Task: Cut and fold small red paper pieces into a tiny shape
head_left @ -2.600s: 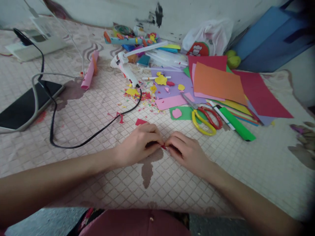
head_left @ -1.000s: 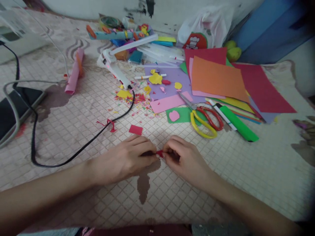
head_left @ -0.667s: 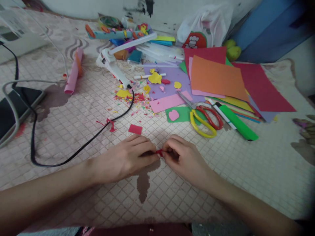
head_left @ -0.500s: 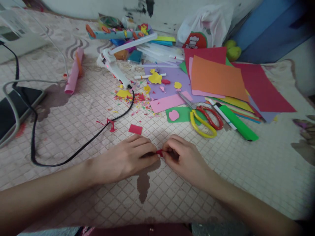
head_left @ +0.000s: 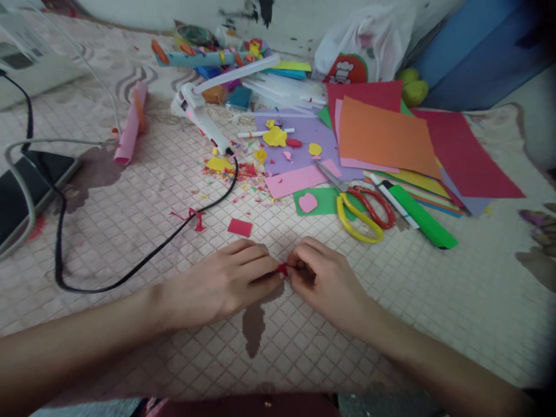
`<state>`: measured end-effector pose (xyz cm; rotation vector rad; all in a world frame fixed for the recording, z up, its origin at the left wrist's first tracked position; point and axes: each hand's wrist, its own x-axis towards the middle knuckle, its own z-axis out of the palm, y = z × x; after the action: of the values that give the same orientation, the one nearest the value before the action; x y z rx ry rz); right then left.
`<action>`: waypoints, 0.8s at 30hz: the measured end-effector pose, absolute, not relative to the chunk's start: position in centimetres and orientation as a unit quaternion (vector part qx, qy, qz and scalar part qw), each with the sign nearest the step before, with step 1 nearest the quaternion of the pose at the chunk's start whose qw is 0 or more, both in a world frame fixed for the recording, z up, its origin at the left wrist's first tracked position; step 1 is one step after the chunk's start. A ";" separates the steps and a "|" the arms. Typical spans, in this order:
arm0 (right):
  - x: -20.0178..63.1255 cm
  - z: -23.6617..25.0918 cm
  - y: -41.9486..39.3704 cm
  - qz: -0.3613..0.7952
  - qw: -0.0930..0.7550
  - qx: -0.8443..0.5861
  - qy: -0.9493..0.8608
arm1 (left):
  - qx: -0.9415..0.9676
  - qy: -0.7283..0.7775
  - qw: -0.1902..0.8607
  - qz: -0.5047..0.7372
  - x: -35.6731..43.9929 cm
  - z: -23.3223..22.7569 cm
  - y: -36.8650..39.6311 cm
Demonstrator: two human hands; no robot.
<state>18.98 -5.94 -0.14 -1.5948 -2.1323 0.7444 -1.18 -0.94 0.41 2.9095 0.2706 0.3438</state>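
- Your left hand [head_left: 226,281] and right hand [head_left: 328,278] meet fingertip to fingertip low on the cloth [head_left: 143,191], both resting on it.
- Between them sits a small red scrap [head_left: 282,268]; both sets of fingers are drawn in narrow and pinch it from either side. Most of the scrap is hidden by your fingers, so its shape cannot be told.
- Just beyond your left hand lies a red square [head_left: 240,227], apart from your fingers.
- Farther left of the square is a red curl [head_left: 195,217], touching the black cord [head_left: 130,272].
- The cord runs from the glue gun [head_left: 202,119] in a loop across the cloth to your left, near your left forearm.
- Scissors [head_left: 362,211] lie beyond your right hand, near but not touching, blades pointing away from you.
- Beside the scissors, to the right, lies a green marker [head_left: 423,217].
- The scissor blades rest across a pink strip [head_left: 295,180] and a green piece [head_left: 319,201].
- Behind these is a spread of paper sheets [head_left: 386,139], orange on top.
- Loose confetti [head_left: 247,176] is scattered by the gun's nozzle.
- A phone [head_left: 26,191] lies at the far left edge, well apart.
- A pink roll [head_left: 130,124] lies beyond the cord.
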 end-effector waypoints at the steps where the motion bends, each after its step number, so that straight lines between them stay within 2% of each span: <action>1: 19.0 -0.2 -5.9 0.263 0.188 -0.567 -0.758 | 0.984 0.091 0.097 0.116 -1.2 0.4 -1.0; 18: 18.9 -0.1 -5.8 0.259 0.198 -0.568 -0.756 | 0.979 0.102 0.117 0.130 -1.0 0.3 -1.6; 24: 19.7 0.1 -5.8 0.298 0.214 -0.552 -0.749 | 0.981 0.107 0.109 0.118 -1.0 0.4 -1.7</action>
<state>19.68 -5.79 0.06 -1.5322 -2.0770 0.8262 -0.98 -1.72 0.40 2.8858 0.3155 0.3460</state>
